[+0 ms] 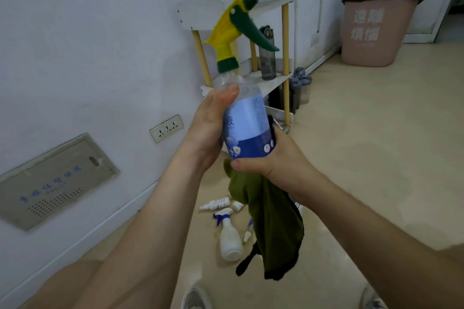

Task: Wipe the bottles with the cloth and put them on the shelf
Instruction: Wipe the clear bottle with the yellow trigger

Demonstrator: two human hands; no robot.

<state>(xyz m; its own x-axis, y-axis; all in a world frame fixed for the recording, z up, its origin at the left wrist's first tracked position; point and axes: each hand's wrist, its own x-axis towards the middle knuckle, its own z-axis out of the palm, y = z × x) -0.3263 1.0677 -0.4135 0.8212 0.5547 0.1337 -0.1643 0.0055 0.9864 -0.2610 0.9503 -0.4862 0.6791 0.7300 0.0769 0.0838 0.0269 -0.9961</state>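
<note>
A pale floor (376,158) is running up to a white wall, and a small white shelf (198,14) on yellow posts is standing against that wall, with a grey bottle (267,57) sitting on its middle tier and a pink bin (376,20) waiting off to the right. In front of the shelf, the person is holding the spray bottle (247,120) in the air, its long axis nearly upright and the yellow and green trigger head pointing up. The left hand (208,128) is gripping the upper body from the left, thumb curled across the front. The right hand (273,158) is cupping the base from the right, its fingers clamping the green cloth (273,228) against the bottle while the rest of the cloth is hanging down below.

The wiping looks to be under way. The shelf is lying straight ahead of the bottle and a little to the right, so the left hand, sitting higher, is looking the better placed to carry it forward. On the floor below, a white spray bottle (229,238) and several small bottles (218,203) are lying on their sides.
</note>
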